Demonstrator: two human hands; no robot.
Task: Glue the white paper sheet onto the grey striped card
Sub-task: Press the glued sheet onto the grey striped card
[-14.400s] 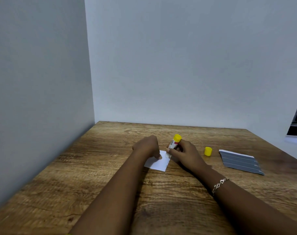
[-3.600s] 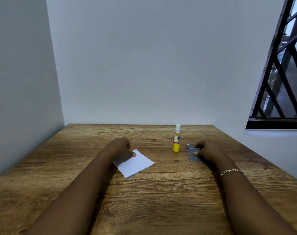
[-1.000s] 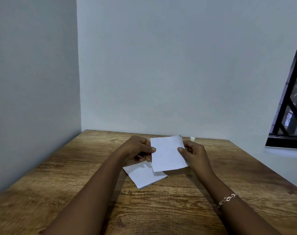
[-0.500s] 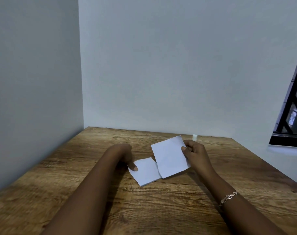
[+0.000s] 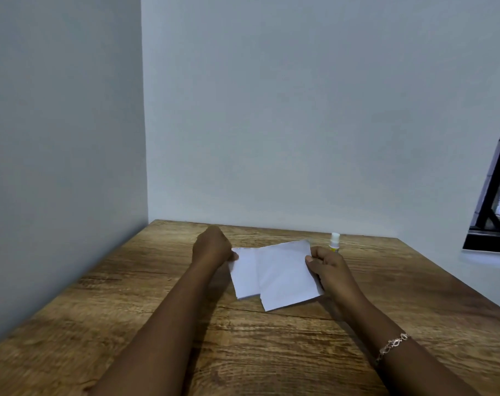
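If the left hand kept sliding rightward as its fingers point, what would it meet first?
Most likely the larger white sheet held by the right hand, which overlaps the smaller white sheet that the left hand is touching.

On the desk (image 5: 271,352) I see two sheets mid-width, toward the far edge. The left sheet (image 5: 244,277) lies flat; the right sheet (image 5: 286,275) overlaps its right side. My left hand (image 5: 213,250) is at the left sheet's far left corner, my right hand (image 5: 326,267) on the right sheet's right edge. The glue stick (image 5: 335,242) stands upright just behind my right hand, near the far edge.
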